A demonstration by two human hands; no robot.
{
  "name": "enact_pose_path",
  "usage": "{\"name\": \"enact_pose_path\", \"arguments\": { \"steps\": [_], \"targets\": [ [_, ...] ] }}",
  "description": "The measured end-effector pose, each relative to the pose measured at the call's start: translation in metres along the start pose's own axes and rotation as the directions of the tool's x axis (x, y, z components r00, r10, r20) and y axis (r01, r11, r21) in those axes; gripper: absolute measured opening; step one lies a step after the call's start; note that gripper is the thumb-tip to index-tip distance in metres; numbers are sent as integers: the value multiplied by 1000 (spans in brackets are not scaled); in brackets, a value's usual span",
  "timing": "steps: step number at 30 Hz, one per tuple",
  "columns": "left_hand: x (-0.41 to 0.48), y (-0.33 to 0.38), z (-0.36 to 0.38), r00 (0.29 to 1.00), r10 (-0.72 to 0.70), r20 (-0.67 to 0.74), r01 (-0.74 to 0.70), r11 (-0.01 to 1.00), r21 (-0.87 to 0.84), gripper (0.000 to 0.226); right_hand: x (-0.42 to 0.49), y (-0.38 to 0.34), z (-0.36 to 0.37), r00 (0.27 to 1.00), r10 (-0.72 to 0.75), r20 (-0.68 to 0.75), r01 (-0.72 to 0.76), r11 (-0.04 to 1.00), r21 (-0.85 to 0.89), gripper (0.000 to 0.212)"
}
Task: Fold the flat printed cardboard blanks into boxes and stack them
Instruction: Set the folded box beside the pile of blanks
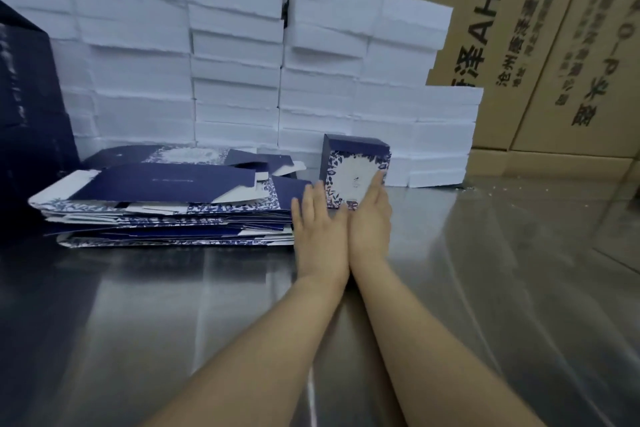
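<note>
1. The left hand [317,218] and right hand [370,215] are touching the folded box [351,173], fingers straight.
2. The box is standing on the table [485,270], at their 12 o'clock.
3. The flat blanks [166,204] are lying at its 9 o'clock.

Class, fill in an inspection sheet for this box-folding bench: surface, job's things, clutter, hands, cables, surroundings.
Surface: shiny grey metal table, reflective.
Job's things: one folded blue-and-white printed cardboard box stands upright; a pile of flat blue printed cardboard blanks lies to its left.
Clutter: small white crumbs at the far right.
Hands: left hand flat at the box's left edge; right hand with straight fingers on its front.
Cables: nothing seen.
Surroundings: stacked white blocks behind; brown printed cartons at right.
</note>
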State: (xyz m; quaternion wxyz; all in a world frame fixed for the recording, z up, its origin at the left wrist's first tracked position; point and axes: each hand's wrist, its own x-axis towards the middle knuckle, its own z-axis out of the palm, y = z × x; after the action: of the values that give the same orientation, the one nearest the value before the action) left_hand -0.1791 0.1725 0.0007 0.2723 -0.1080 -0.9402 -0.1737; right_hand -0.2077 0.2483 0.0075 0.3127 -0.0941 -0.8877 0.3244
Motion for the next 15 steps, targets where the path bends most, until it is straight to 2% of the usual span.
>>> {"name": "enact_pose_path", "arguments": {
  "steps": [5,9,12,15],
  "targets": [
    [-44,-24,-38,993,-112,-33,112,994,8,48,-68,-35,-18,988,-143,55,144,989,-11,71],
    [-90,-37,-80,981,-182,-69,174,979,-108,44,-121,-62,-34,954,-237,185,246,969,-27,71],
    [-128,-50,-111,984,-162,-71,144,968,-206,50,-158,-84,-47,934,-275,228,271,961,48,66],
    [-156,-92,-142,996,-83,-24,78,984,-161,48,-190,-99,-50,888,-337,312,347,937,25,74]
  ]
}}
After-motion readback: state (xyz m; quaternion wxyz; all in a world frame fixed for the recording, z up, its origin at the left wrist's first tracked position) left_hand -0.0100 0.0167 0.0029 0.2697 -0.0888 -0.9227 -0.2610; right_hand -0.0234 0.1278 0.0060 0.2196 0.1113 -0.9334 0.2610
